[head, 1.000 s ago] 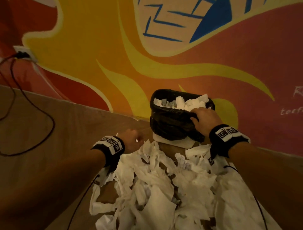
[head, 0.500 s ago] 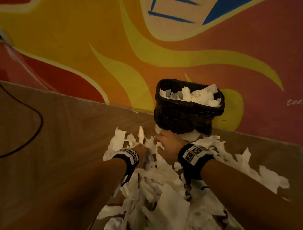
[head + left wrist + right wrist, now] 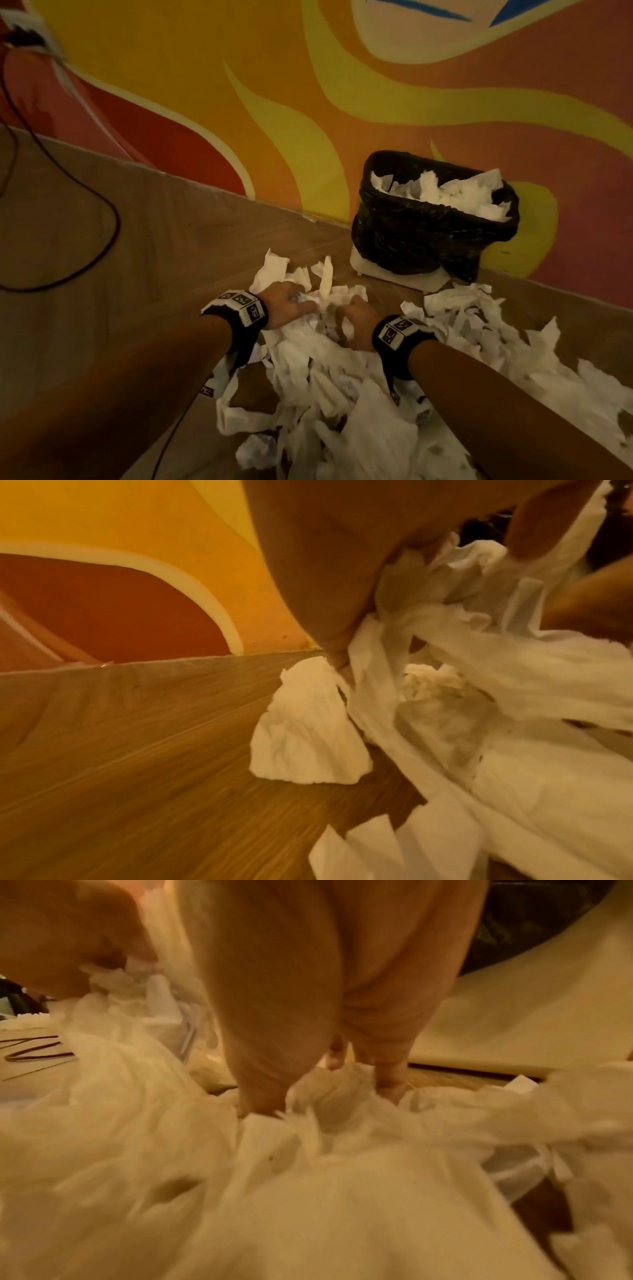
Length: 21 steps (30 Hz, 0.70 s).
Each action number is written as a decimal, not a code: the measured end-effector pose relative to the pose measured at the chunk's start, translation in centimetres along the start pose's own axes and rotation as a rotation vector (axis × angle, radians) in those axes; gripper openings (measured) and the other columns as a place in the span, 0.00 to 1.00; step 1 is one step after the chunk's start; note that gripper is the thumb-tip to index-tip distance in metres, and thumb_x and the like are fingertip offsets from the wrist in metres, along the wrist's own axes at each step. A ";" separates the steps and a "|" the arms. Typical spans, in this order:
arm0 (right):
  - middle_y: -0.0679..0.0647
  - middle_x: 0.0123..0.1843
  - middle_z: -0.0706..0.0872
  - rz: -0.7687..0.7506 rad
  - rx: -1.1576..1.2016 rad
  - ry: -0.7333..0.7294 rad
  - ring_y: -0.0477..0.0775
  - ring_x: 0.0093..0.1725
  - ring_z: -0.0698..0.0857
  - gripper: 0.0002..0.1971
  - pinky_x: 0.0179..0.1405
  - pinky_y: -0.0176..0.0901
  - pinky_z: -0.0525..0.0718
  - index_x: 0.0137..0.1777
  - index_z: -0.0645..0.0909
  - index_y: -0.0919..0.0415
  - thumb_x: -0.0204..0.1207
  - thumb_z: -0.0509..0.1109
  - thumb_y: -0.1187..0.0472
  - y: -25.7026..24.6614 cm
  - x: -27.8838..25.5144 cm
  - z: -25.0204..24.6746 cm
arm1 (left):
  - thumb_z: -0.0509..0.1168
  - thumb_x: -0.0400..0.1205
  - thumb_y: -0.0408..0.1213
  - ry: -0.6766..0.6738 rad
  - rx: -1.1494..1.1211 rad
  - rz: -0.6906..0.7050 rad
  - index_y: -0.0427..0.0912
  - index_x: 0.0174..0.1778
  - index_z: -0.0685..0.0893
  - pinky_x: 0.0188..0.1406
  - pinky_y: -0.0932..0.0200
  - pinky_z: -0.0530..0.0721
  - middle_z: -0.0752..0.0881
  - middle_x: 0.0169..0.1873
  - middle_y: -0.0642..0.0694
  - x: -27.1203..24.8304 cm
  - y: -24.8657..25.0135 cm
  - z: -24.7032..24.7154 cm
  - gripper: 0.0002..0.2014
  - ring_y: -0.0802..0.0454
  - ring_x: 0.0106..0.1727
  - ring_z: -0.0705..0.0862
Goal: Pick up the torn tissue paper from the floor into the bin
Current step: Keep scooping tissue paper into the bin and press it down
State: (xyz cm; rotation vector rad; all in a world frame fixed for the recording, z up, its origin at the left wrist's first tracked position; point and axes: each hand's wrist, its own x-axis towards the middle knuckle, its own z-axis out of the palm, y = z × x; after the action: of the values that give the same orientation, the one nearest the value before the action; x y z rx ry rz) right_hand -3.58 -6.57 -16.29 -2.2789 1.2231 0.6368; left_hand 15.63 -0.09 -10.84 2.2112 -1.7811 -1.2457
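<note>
Tissue paper [image 3: 329, 359] looks featherlight, limp and tearable, so both hands, left hand [image 3: 286, 305] and right hand [image 3: 356, 320], fingers curled into it, should bunch big handfuls from beneath.

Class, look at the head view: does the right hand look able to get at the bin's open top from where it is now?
Probably yes. The right hand is down in the torn tissue paper, and nothing stands between it and the bin, whose open top faces up, already partly filled.

The head camera looked forward and down from above both forearms, taking in floor and painted wall [image 3: 239, 102]. Each wrist camera sat low, close behind its own fingers, facing along them. All three views shared the torn tissue paper [image 3: 325, 301] [image 3: 445, 669] [image 3: 308, 1150] between the hands.
</note>
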 end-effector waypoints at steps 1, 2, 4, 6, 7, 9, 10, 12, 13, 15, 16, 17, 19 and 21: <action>0.61 0.71 0.71 -0.005 0.010 -0.002 0.65 0.71 0.73 0.21 0.69 0.51 0.74 0.65 0.78 0.56 0.74 0.74 0.53 -0.1 -0.1 0.1 | 0.59 0.79 0.64 0.016 -0.054 -0.027 0.43 0.79 0.67 0.68 0.53 0.71 0.72 0.77 0.42 -0.3 -0.2 -0.3 0.37 0.41 0.74 0.73; 0.60 0.69 0.75 -0.013 0.026 0.003 0.63 0.69 0.75 0.15 0.67 0.48 0.76 0.61 0.80 0.56 0.75 0.72 0.56 -0.4 -0.4 0.0 | 0.60 0.77 0.67 0.051 -0.106 -0.046 0.43 0.77 0.70 0.66 0.53 0.72 0.74 0.74 0.43 -0.5 -0.3 -0.5 0.39 0.41 0.73 0.75; 0.58 0.63 0.80 -0.016 0.101 -0.001 0.61 0.65 0.79 0.06 0.63 0.47 0.79 0.49 0.82 0.47 0.75 0.69 0.59 -0.6 -1.0 -0.2 | 0.64 0.75 0.66 0.163 -0.116 -0.058 0.42 0.68 0.79 0.57 0.55 0.76 0.81 0.64 0.42 -0.3 -0.8 -0.7 0.34 0.41 0.67 0.79; 0.56 0.61 0.81 -0.021 0.210 0.023 0.60 0.62 0.80 0.10 0.60 0.47 0.80 0.41 0.77 0.42 0.74 0.63 0.61 -0.3 -1.3 -0.3 | 0.69 0.77 0.56 0.282 -0.034 -0.053 0.41 0.60 0.82 0.53 0.54 0.78 0.82 0.61 0.39 0.2 -1.2 -0.7 0.24 0.39 0.64 0.80; 0.56 0.61 0.80 -0.049 0.250 0.051 0.59 0.61 0.81 0.12 0.57 0.45 0.80 0.42 0.77 0.41 0.75 0.61 0.63 -0.3 -1.8 -0.5 | 0.69 0.77 0.53 0.313 0.014 -0.061 0.40 0.62 0.81 0.57 0.51 0.78 0.80 0.64 0.38 0.7 -1.5 -0.6 0.24 0.38 0.67 0.77; 0.56 0.60 0.80 -0.080 0.326 0.090 0.57 0.57 0.82 0.11 0.49 0.43 0.81 0.51 0.79 0.48 0.79 0.59 0.64 -0.7 -3.2 -1.1 | 0.66 0.78 0.50 0.319 0.157 -0.061 0.41 0.65 0.78 0.65 0.45 0.75 0.75 0.68 0.38 1.3 -1.7 -0.3 0.23 0.37 0.71 0.69; 0.55 0.59 0.81 -0.082 0.359 0.108 0.55 0.54 0.82 0.10 0.45 0.41 0.80 0.55 0.79 0.52 0.81 0.59 0.62 -1.0 -4.1 -1.5 | 0.64 0.78 0.50 0.316 0.222 -0.058 0.43 0.65 0.75 0.66 0.42 0.73 0.74 0.68 0.40 1.6 -1.7 0.0 0.22 0.36 0.71 0.67; 0.53 0.60 0.82 -0.082 0.363 0.138 0.53 0.55 0.82 0.11 0.49 0.42 0.81 0.59 0.79 0.54 0.81 0.63 0.52 -1.4 -5.6 -2.0 | 0.63 0.78 0.48 0.325 0.274 -0.074 0.45 0.67 0.70 0.66 0.38 0.71 0.70 0.70 0.42 2.0 -1.5 0.8 0.23 0.36 0.71 0.64; 0.53 0.65 0.82 -0.081 0.325 0.152 0.54 0.61 0.81 0.16 0.57 0.46 0.81 0.61 0.79 0.53 0.79 0.64 0.46 -1.5 -6.5 -2.2 | 0.63 0.78 0.47 0.314 0.269 -0.080 0.48 0.69 0.67 0.68 0.36 0.69 0.67 0.72 0.43 2.3 -1.5 1.4 0.24 0.36 0.73 0.63; 0.52 0.74 0.76 -0.093 0.187 0.145 0.55 0.72 0.75 0.26 0.70 0.49 0.74 0.68 0.76 0.50 0.75 0.65 0.36 -1.9 -8.6 -2.5 | 0.63 0.78 0.52 0.231 0.235 -0.078 0.54 0.77 0.58 0.73 0.34 0.64 0.57 0.79 0.44 2.7 -1.2 2.3 0.33 0.34 0.78 0.56; 0.51 0.78 0.71 -0.106 0.109 0.122 0.56 0.76 0.70 0.31 0.74 0.51 0.69 0.73 0.72 0.49 0.74 0.65 0.34 -2.1 -9.8 -2.4 | 0.63 0.77 0.56 0.170 0.230 -0.070 0.57 0.80 0.52 0.76 0.35 0.61 0.52 0.82 0.44 2.8 -0.9 2.7 0.38 0.32 0.80 0.53; 0.51 0.81 0.66 -0.110 0.025 0.093 0.58 0.79 0.65 0.36 0.77 0.53 0.63 0.77 0.67 0.47 0.72 0.65 0.32 -2.3 -11.1 -2.3 | 0.63 0.74 0.61 0.119 0.242 -0.063 0.60 0.81 0.48 0.78 0.35 0.59 0.50 0.83 0.43 3.0 -0.7 3.2 0.43 0.31 0.81 0.51; 0.53 0.85 0.55 -0.103 -0.146 0.057 0.63 0.83 0.55 0.43 0.80 0.60 0.55 0.81 0.58 0.44 0.69 0.66 0.28 -2.2 -12.8 -1.3 | 0.61 0.67 0.71 0.048 0.327 -0.041 0.62 0.81 0.46 0.77 0.35 0.61 0.51 0.82 0.43 2.9 -0.2 4.3 0.48 0.31 0.80 0.54; 0.58 0.84 0.54 -0.055 -0.284 -0.001 0.69 0.81 0.54 0.44 0.79 0.65 0.56 0.82 0.57 0.46 0.70 0.68 0.31 -2.0 -13.7 1.1 | 0.65 0.69 0.67 -0.002 0.441 -0.012 0.62 0.78 0.54 0.73 0.33 0.66 0.53 0.80 0.45 2.4 0.2 5.3 0.43 0.33 0.78 0.57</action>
State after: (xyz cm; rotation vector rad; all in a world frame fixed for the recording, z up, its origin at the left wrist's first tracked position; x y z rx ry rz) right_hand -8.88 3.72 -8.55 -2.5326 1.1254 0.8365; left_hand 12.34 0.14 -15.61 2.4290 -2.2241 -0.9221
